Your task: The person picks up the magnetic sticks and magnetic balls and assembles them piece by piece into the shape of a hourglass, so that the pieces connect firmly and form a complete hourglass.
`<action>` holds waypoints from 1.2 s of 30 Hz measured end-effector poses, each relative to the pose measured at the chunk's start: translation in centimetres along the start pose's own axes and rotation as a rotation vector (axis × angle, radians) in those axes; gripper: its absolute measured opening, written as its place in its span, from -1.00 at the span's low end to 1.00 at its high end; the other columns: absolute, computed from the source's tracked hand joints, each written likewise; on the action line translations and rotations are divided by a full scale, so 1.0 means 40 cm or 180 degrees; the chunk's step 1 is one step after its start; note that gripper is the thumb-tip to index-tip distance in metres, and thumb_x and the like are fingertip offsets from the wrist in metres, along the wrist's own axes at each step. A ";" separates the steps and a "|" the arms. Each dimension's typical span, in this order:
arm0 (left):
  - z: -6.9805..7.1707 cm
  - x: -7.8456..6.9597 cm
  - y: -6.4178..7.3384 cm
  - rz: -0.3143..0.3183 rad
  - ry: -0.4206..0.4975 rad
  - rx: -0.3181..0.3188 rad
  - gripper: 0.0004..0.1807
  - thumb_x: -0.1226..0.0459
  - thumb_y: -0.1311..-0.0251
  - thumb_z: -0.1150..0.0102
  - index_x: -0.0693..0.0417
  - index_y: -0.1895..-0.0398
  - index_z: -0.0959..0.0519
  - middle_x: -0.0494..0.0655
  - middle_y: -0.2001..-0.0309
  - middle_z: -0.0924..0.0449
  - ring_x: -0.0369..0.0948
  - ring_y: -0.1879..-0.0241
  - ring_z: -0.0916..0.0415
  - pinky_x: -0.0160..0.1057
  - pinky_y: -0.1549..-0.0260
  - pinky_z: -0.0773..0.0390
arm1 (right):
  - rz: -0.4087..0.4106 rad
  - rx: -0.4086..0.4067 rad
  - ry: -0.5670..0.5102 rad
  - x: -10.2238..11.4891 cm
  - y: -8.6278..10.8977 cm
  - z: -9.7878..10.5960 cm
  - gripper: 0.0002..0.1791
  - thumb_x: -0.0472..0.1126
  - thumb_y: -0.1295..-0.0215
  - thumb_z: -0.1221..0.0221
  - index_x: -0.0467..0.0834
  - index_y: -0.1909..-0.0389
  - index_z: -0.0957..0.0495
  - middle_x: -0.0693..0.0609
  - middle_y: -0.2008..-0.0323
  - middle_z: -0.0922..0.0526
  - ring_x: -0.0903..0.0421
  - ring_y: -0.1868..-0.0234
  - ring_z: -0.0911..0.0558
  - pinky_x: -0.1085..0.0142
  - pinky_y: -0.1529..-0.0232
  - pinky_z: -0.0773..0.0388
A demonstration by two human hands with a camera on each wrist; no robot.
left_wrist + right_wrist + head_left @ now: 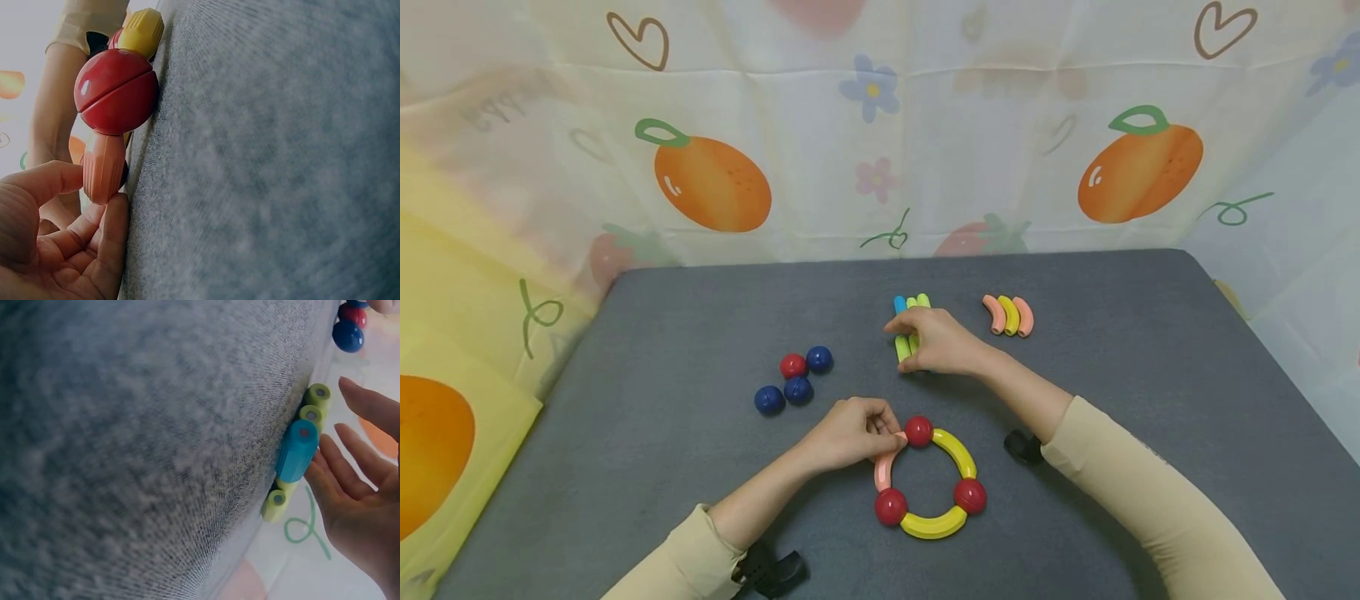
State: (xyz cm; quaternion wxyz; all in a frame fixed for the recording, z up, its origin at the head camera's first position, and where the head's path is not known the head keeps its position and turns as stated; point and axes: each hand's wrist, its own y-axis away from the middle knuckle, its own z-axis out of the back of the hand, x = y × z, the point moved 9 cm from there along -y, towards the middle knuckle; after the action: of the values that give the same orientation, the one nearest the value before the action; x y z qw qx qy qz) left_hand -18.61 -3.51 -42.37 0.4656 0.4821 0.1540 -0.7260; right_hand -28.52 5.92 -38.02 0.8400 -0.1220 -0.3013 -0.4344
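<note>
A ring of toy magnetic rods and balls lies on the table in the head view: three red balls, two yellow curved rods (934, 526) and one pink curved rod (883, 472). My left hand (853, 433) pinches the pink curved rod (104, 169) near its upper end, beside the top red ball (919, 431). Over a group of short rods reaches my right hand (942, 340), thumb and fingers spread apart. Light green rods (903, 348) and a blue rod (297, 452) lie there; the right fingers come close to the blue one, and whether they touch it is unclear.
Left of the ring sit three dark blue balls (798, 391) and a red ball (793, 366). Pink and yellow curved rods (1008, 316) lie side by side at the back right. The grey table (647, 433) meets a printed curtain (820, 167) behind it.
</note>
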 end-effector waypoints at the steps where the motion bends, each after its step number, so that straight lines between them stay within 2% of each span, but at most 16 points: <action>1: 0.000 0.000 0.000 -0.0005 0.0000 -0.0003 -0.86 0.18 -0.16 -0.30 0.06 0.38 -0.65 -0.19 0.52 -0.61 -0.35 0.57 -0.41 -0.44 0.60 -0.36 | 0.0003 0.0008 0.0013 0.000 0.000 0.000 -0.38 -0.24 -0.01 -0.46 -0.20 -0.17 -0.56 -0.08 -0.14 -0.67 0.01 -0.19 -0.62 0.10 -0.15 -0.58; 15: 0.000 0.000 -0.001 -0.0032 0.0007 -0.0019 -0.87 0.19 -0.16 -0.31 0.06 0.39 -0.65 -0.19 0.53 -0.59 -0.36 0.58 -0.39 -0.45 0.62 -0.34 | 0.0056 0.0094 0.0217 0.002 -0.001 -0.013 -0.40 -0.34 0.00 -0.40 -0.18 -0.16 -0.58 -0.04 -0.09 -0.69 0.07 0.09 -0.61 0.29 0.12 -0.57; 20: 0.000 0.001 -0.001 -0.0033 0.0002 -0.0027 -0.87 0.19 -0.16 -0.31 0.06 0.39 -0.65 -0.19 0.53 -0.59 -0.36 0.58 -0.40 -0.45 0.62 -0.36 | 0.0093 0.0109 0.0271 0.005 -0.002 -0.015 -0.42 -0.35 -0.02 -0.39 -0.20 -0.16 -0.58 -0.04 -0.10 -0.69 0.07 0.12 -0.59 0.29 0.14 -0.55; 24: 0.000 0.002 0.000 -0.0033 0.0008 -0.0028 -0.87 0.19 -0.16 -0.31 0.06 0.39 -0.65 -0.19 0.53 -0.60 -0.36 0.58 -0.41 -0.45 0.61 -0.36 | 0.0092 0.0077 0.0287 0.006 -0.001 -0.012 -0.42 -0.33 -0.04 -0.40 -0.20 -0.17 -0.57 -0.05 -0.12 -0.68 0.06 0.04 -0.61 0.24 0.06 -0.58; 30: -0.001 0.002 0.001 -0.0034 0.0019 -0.0024 -0.87 0.19 -0.16 -0.31 0.07 0.39 -0.65 -0.19 0.53 -0.59 -0.35 0.59 -0.40 -0.45 0.62 -0.36 | 0.0098 -0.0119 0.0071 0.017 0.010 0.013 -0.41 -0.26 -0.13 -0.39 -0.20 -0.23 -0.52 -0.07 -0.18 -0.63 -0.01 -0.14 -0.61 0.15 -0.02 -0.63; 36: 0.002 -0.001 0.000 -0.0048 -0.0009 -0.0054 -0.86 0.18 -0.16 -0.32 0.06 0.40 -0.66 -0.20 0.55 -0.59 -0.35 0.60 -0.40 -0.45 0.64 -0.33 | 0.0144 -0.0303 -0.0458 0.023 0.037 0.043 -0.41 -0.25 -0.17 -0.37 -0.20 -0.25 -0.49 -0.12 -0.22 -0.50 -0.06 -0.09 -0.68 0.20 0.01 -0.70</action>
State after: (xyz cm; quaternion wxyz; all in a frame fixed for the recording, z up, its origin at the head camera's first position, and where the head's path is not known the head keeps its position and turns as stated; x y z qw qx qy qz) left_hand -18.64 -3.53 -42.29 0.4644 0.4759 0.1631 -0.7289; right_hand -27.62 6.99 -36.02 0.8190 -0.1995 -0.3370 -0.4193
